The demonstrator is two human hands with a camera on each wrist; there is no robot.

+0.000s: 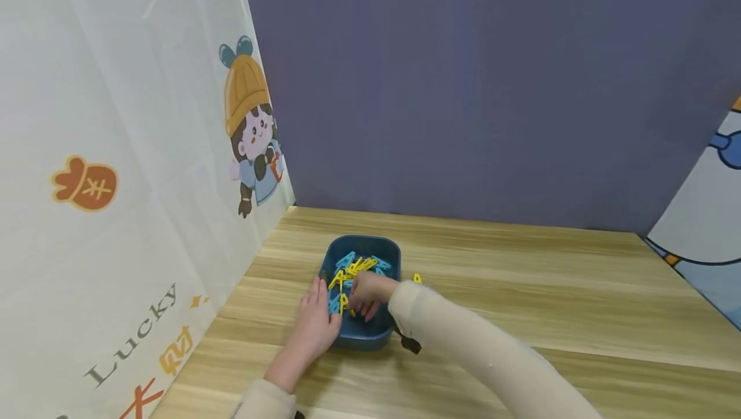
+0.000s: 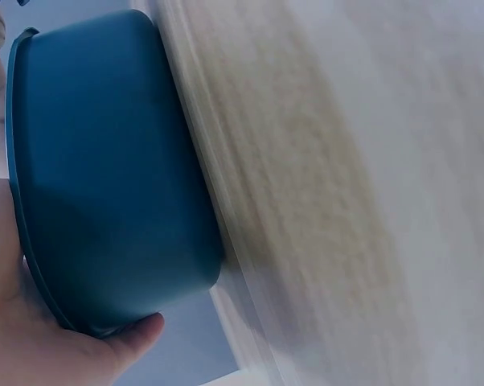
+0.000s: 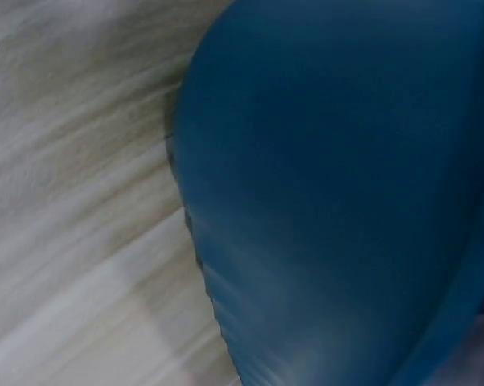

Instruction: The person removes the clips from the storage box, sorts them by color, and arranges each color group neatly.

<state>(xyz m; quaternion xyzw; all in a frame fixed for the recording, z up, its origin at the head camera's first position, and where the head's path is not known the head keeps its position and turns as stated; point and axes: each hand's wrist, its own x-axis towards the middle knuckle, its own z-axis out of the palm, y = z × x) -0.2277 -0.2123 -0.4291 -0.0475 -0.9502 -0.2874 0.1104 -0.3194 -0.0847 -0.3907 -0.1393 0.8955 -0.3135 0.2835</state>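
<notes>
Mostly, a plain grey-purple backdrop (image 1: 463,84) filled the scene above a wood-grain tabletop (image 1: 521,277), on which sat a dark blue, round-cornered bin (image 1: 365,344). The right hand (image 1: 369,291), in a cream sleeve (image 1: 480,342), was down inside the bin with its fingers bent; whether they pinched a clothespin could not be told. The left hand (image 1: 314,322) held the rim at the near-left corner, thumb over the edge, fingers close together against the outer wall. Yellow clothespins (image 1: 359,268) and blue clothespins (image 1: 345,260) lay jumbled in the bin. Just right of it, a lone yellow clothespin (image 1: 417,278) showed beyond the sleeve. The rim hold probably steadied the bin well; careful picking seemed to call for a fingertip pinch on one clothespin, eased clear of its crossed neighbours so nothing snagged.
</notes>
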